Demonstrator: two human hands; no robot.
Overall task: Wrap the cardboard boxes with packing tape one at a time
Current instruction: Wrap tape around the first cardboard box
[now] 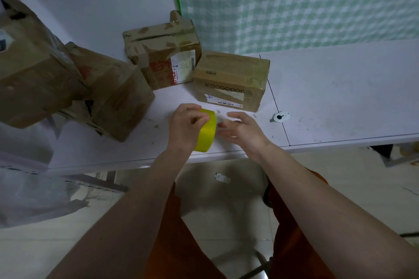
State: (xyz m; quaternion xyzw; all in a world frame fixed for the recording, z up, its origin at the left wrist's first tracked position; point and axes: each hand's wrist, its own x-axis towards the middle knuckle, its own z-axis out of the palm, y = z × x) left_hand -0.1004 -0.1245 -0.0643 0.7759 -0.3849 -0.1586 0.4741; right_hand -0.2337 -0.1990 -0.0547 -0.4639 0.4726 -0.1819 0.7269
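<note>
My left hand (187, 123) grips a yellow tape roll (205, 132), held on edge just above the white table (340, 102) near its front edge. My right hand (240, 128) is beside the roll on its right, fingers spread and blurred, fingertips close to the roll; whether it holds a tape end is not visible. Straight behind my hands stands a small cardboard box (231, 79) with a barcode label. A worn box with red print (163, 61) stands behind it to the left. Two bigger boxes (108, 93) (29, 61) crowd the left side.
A small white cap-like object with a black spot (280, 117) lies on the table right of my hands. A green checked cloth (294, 2) hangs behind the table. My orange-clad legs (172, 233) and a tiled floor with a paper scrap (221, 178) are below.
</note>
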